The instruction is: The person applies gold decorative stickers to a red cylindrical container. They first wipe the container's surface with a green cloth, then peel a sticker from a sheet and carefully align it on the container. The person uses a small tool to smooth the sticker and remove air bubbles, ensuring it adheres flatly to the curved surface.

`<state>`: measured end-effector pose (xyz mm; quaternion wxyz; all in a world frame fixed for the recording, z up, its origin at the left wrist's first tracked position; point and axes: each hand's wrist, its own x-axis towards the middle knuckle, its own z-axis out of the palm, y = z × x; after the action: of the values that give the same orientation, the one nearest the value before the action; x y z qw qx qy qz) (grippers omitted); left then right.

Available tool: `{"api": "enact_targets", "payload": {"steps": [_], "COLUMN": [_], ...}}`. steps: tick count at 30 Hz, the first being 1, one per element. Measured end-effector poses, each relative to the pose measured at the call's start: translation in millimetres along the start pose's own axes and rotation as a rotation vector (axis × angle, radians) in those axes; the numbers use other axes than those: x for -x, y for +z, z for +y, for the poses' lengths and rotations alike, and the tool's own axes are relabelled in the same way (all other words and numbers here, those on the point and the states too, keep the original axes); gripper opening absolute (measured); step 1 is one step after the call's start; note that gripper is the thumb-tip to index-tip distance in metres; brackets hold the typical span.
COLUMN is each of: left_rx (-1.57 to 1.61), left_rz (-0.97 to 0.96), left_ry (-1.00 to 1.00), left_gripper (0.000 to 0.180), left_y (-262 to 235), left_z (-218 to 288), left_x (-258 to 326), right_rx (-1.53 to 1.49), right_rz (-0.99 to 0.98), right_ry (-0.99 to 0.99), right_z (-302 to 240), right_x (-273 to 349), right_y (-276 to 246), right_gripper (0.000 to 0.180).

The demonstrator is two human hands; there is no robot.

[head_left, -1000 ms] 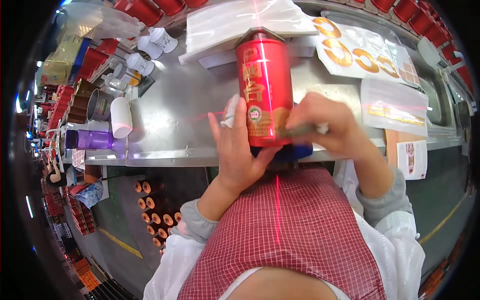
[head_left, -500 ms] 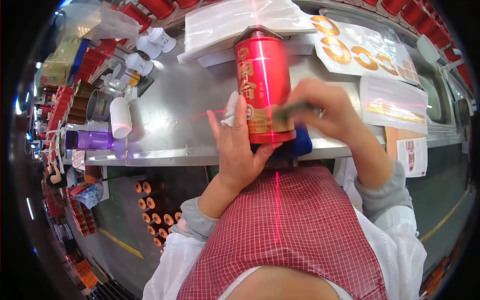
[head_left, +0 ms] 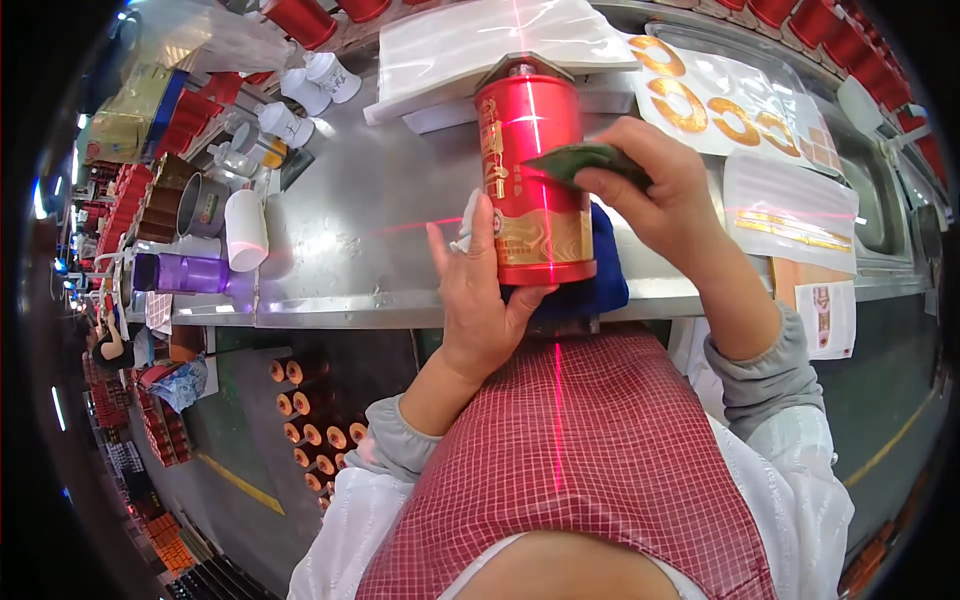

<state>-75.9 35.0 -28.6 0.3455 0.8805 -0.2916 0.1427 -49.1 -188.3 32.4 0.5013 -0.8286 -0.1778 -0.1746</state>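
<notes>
A red cylindrical bottle (head_left: 545, 120) with gold decoration lies along a holder over the bench edge, its neck end away from me. My left hand (head_left: 468, 305) steadies its lower left side, fingers along the wall and thumb near the red base; white wrapping covers one finger. In my right hand (head_left: 670, 195) is a flat dark green scraper (head_left: 588, 160), its pointed tip at the bottle's right face. Under the bottle shows blue cloth (head_left: 606, 265). A thin red light line runs lengthwise over the bottle.
White sheets (head_left: 500, 45) are stacked behind the bottle. Gold ring-shaped stickers (head_left: 678, 105) and gold strips (head_left: 790, 228) lie at right, near a metal sink (head_left: 880, 200). White bottles, a white roll (head_left: 245, 230) and a purple container (head_left: 190, 275) stand at left.
My right hand has moved up from the bottle's lower gold band to its middle right side, scraper still held. The bottle looks turned slightly to the left; my left hand stays on it.
</notes>
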Motion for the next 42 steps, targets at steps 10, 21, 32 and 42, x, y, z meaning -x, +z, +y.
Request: {"api": "enact_targets", "payload": {"steps": [10,21,32,42], "left_rx": [-0.053,-0.037,0.017,0.008], "left_rz": [0.033,0.034,0.002,-0.018], "left_ry": [0.062,0.057,0.012,0.032], "left_gripper": [0.094,0.094,0.096,0.093], "left_y": [1,-1,3,-1], "left_z": [-2,7,-1,-2], "left_x": [0,-2,3,0], "right_rx": [-0.125,0.013,0.075,-0.096], "right_rz": [-0.219,-0.061,0.063,-0.137], "right_ry": [-0.291,-0.19,-0.144,-0.29], "right_z": [-22,1,10,-10], "right_x": [30,25,16,36], "right_y": [6,3,1,5], "right_gripper": [0.015,0.021,0.02,0.019]}}
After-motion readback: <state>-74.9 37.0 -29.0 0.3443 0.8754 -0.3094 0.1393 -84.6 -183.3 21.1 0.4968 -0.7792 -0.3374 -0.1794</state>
